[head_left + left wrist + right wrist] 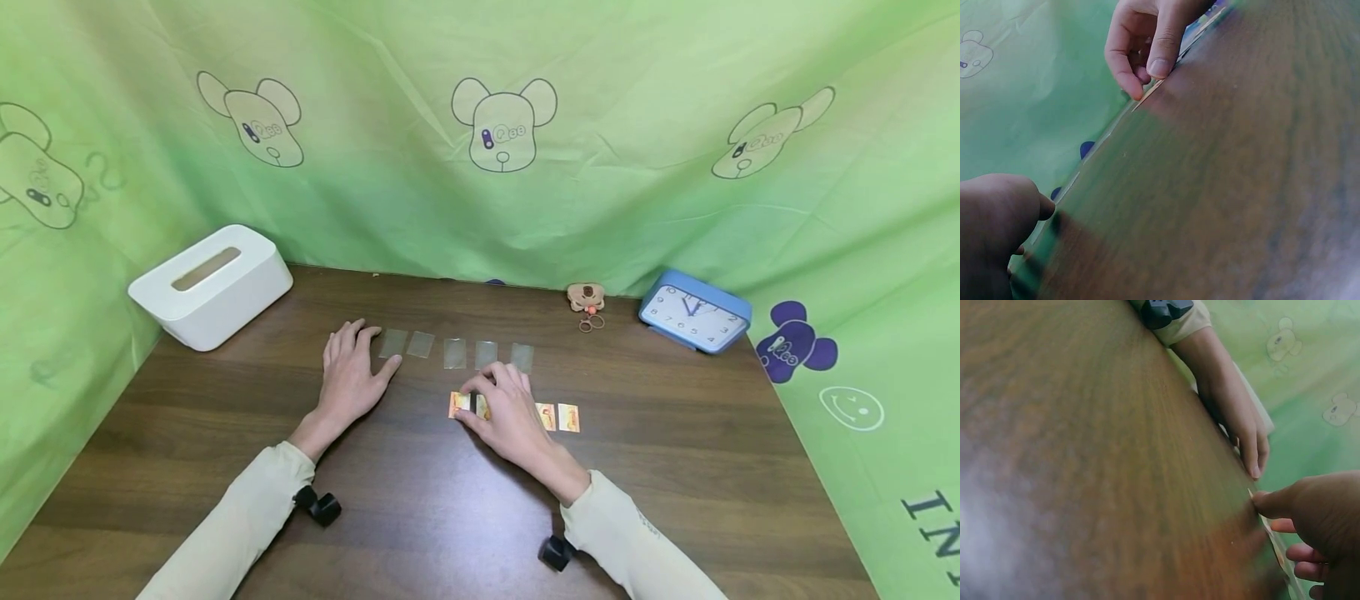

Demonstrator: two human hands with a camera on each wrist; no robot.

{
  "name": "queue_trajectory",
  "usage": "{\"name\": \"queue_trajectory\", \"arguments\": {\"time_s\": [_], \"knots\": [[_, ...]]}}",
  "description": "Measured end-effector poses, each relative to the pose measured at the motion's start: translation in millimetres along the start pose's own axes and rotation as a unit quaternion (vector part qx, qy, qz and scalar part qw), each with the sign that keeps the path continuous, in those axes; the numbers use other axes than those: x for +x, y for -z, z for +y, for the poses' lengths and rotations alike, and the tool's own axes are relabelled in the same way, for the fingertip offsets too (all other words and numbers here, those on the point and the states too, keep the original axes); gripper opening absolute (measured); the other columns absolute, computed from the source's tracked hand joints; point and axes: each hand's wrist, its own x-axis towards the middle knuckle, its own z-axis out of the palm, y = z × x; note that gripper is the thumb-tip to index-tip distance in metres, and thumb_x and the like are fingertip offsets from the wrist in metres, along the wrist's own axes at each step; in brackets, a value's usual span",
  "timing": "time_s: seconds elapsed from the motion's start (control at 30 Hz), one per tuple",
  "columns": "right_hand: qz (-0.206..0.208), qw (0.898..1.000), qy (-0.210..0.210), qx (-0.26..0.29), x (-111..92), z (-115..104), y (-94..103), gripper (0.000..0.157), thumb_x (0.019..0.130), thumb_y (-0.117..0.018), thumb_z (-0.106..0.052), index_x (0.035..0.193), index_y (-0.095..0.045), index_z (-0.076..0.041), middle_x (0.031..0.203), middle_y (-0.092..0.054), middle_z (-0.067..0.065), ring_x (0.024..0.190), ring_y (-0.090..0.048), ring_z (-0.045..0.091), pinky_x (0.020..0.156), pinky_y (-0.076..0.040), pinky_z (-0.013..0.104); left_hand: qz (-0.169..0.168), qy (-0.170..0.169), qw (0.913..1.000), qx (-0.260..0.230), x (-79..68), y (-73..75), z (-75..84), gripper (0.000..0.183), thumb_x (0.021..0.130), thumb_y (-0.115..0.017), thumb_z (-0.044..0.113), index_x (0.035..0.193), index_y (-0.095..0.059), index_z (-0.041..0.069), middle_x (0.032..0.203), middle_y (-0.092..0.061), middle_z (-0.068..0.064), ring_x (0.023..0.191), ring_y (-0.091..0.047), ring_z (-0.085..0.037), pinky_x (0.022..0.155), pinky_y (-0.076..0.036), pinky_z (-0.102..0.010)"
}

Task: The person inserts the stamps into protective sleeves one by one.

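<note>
Several small orange-and-yellow picture cards point(568, 418) lie in a row on the table. My right hand point(512, 417) is over the row's left part, covering some of it. Its thumb and index finger are curled at the near and far edges of the leftmost card point(457, 403), pinching it. In the left wrist view the right hand point(1157, 40) is low at the card edges. Beyond the cards lies a row of clear plastic sleeves point(454, 353). My left hand point(351, 373) rests beside the leftmost sleeve point(393, 343), fingers spread, holding nothing.
A white tissue box point(217, 292) stands at the back left of the brown wooden table point(405, 517). At the back right are a blue clock point(696, 312) and a bear-shaped keychain point(586, 298). A green printed cloth point(375, 183) hangs around the table.
</note>
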Motion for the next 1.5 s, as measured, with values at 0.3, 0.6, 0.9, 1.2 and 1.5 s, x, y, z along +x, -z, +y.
{"name": "queue_trajectory", "arguments": {"time_s": [0.3, 0.6, 0.9, 1.2, 1.5], "knots": [[0.004, 1.0, -0.006, 0.018, 2.0, -1.6, 2.4, 0.033, 0.083, -0.1, -0.022, 0.106, -0.079, -0.013, 0.11, -0.069, 0.005, 0.107, -0.054, 0.031, 0.1, -0.042, 0.053, 0.001, -0.003, 1.0, -0.003, 0.0, -0.6, -0.6, 0.061, 0.106, -0.074, 0.026, 0.151, -0.052, -0.008, 0.168, -0.034, -0.035, 0.162, -0.02, -0.054, 0.134, -0.004, -0.064], [0.036, 0.998, 0.019, 0.049, 3.2, 3.1, 0.4, 0.033, 0.077, -0.103, -0.016, 0.099, -0.079, -0.014, 0.101, -0.081, 0.0, 0.102, -0.066, 0.023, 0.101, -0.044, 0.049, 0.002, -0.003, 1.0, -0.004, 0.2, -1.0, -1.2, 0.06, 0.106, -0.074, 0.026, 0.151, -0.052, -0.008, 0.168, -0.034, -0.035, 0.162, -0.02, -0.054, 0.135, -0.003, -0.064], [0.047, 0.995, 0.046, 0.073, 2.0, 5.7, -1.1, 0.023, 0.081, -0.1, -0.011, 0.094, -0.081, -0.013, 0.087, -0.079, -0.004, 0.088, -0.07, 0.016, 0.099, -0.046, 0.045, 0.001, -0.003, 1.0, -0.002, -1.0, -0.5, -0.8, 0.06, 0.107, -0.074, 0.026, 0.151, -0.052, -0.008, 0.168, -0.034, -0.035, 0.162, -0.02, -0.054, 0.134, -0.004, -0.065], [0.053, 0.993, 0.034, 0.097, 2.8, 3.0, -0.4, 0.015, 0.089, -0.092, -0.006, 0.1, -0.086, -0.013, 0.092, -0.079, -0.004, 0.088, -0.064, 0.017, 0.092, -0.043, 0.044, 0.011, -0.002, 0.9998, -0.014, 0.9, 0.6, -0.6, 0.056, 0.107, -0.073, 0.024, 0.148, -0.054, -0.009, 0.167, -0.036, -0.035, 0.161, -0.023, -0.053, 0.134, -0.005, -0.065], [0.071, 0.989, -0.014, 0.132, 1.9, -0.8, 2.8, 0.013, 0.089, -0.09, -0.004, 0.094, -0.082, -0.013, 0.085, -0.08, -0.003, 0.082, -0.069, 0.017, 0.093, -0.045, 0.044, 0.032, 0.026, 0.9988, -0.028, 6.3, -1.7, 1.4, 0.042, 0.107, -0.072, 0.024, 0.135, -0.061, -0.005, 0.165, -0.039, -0.033, 0.158, -0.028, -0.052, 0.131, -0.014, -0.065]]}}
